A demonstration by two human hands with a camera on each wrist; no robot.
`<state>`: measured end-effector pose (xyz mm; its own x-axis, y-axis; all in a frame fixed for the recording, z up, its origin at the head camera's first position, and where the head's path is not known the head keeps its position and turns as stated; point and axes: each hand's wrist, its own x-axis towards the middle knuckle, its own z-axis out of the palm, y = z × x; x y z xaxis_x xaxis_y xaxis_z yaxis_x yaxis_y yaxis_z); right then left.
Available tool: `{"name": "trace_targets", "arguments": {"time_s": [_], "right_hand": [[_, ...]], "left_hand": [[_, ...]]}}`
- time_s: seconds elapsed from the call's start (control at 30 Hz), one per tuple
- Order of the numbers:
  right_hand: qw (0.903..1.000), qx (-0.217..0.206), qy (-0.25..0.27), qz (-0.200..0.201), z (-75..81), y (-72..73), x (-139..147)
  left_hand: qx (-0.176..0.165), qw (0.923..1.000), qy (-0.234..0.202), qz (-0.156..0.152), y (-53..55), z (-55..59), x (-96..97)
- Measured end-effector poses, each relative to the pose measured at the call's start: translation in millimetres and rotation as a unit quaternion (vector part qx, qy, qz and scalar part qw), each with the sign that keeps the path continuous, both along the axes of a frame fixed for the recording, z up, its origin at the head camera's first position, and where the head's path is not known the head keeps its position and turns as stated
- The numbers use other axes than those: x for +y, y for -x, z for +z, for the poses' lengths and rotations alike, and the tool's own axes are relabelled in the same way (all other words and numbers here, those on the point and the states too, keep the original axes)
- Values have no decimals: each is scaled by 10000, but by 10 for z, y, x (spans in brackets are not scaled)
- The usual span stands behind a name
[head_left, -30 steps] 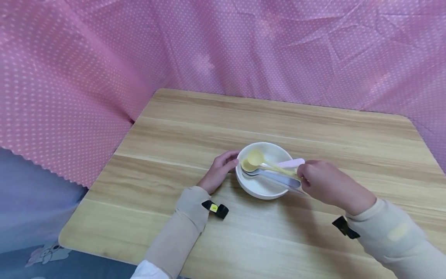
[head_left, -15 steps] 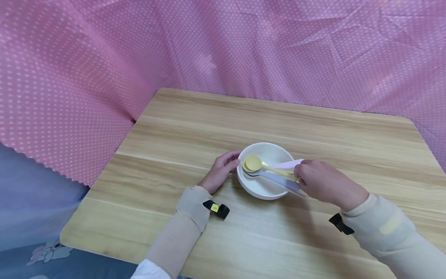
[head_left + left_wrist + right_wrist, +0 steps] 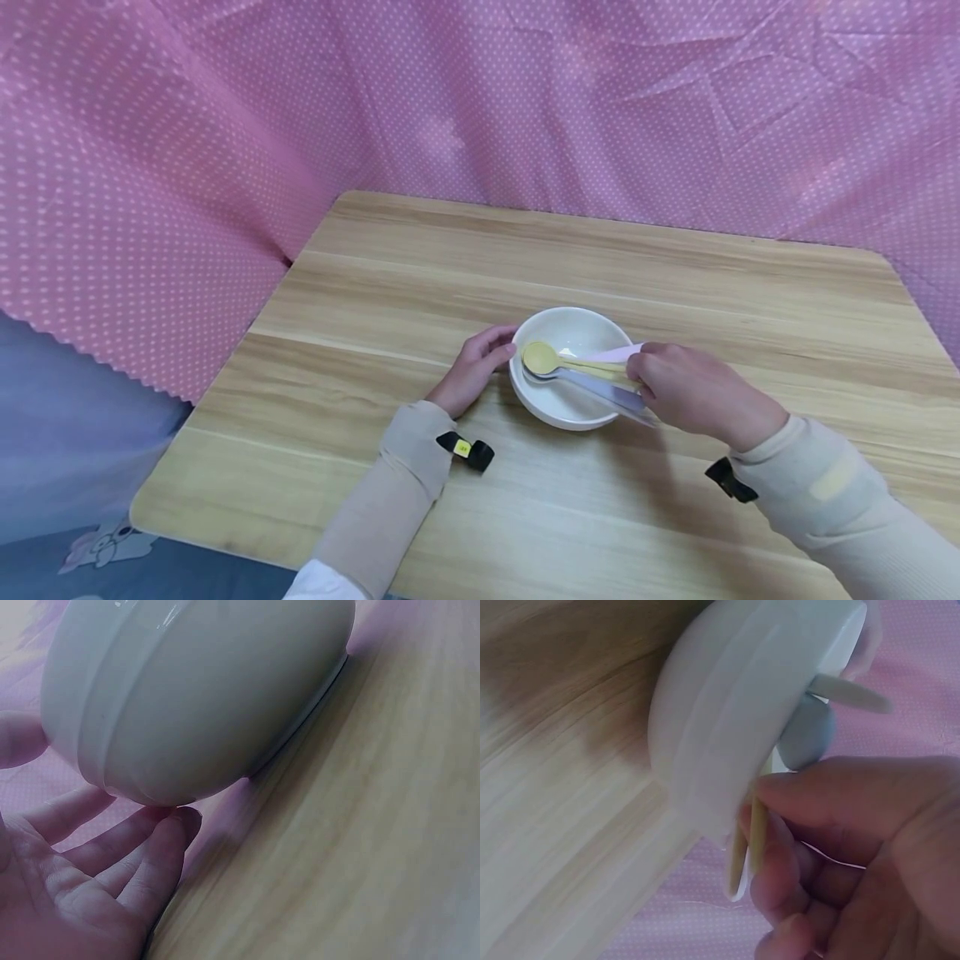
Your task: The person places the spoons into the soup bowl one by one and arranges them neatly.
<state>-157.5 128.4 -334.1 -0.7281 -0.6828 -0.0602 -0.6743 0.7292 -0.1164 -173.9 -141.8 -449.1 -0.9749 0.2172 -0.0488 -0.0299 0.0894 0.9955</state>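
Observation:
A white bowl [image 3: 551, 410] stands on the table with several spoons leaning in it. My left hand [image 3: 472, 367] holds the bowl at its left side, thumb at the rim and fingers against the outer wall [image 3: 202, 705]. With thumb and fingertips, my right hand [image 3: 701, 390] pinches the handle of a yellow spoon [image 3: 538, 358] at the bowl's right rim. A second yellow handle [image 3: 736, 862] lies close beside it in the right wrist view. A grey-blue spoon handle [image 3: 600, 387] and a pale one cross the near rim. A lilac handle [image 3: 618, 353] lies behind, partly hidden by my right hand.
The wooden table [image 3: 450, 275] extends on all sides of the bowl. A pink dotted cloth [image 3: 525, 108] hangs behind it and along the left. Blue fabric [image 3: 82, 417] shows below the table's left edge.
My right hand has moved slightly left and lowered the held yellow spoon. Its head now lies over the other yellow spoon's head in the bowl. My left hand stays at the bowl.

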Motion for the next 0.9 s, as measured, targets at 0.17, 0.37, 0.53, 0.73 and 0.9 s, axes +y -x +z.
{"name": "trace_targets", "arguments": {"time_s": [0.17, 0.37, 0.53, 0.73, 0.9], "right_hand": [[9999, 95, -2, -72, -13, -18, 16], [9995, 188, 141, -201, -44, -50, 7], [9989, 289, 266, -272, -52, -61, 3], [9964, 403, 605, -431, -62, -72, 54], [9874, 558, 1155, -928, -59, 10, 164]], "left_hand": [[-71, 10000, 6, -6, -2, -3, 19], [-109, 9999, 83, -62, 5, -4, -20], [-28, 10000, 4, -33, 42, -36, -69], [-107, 9999, -120, 29, 6, -73, -126], [-300, 9974, 610, -219, 51, 52, -258]]}}
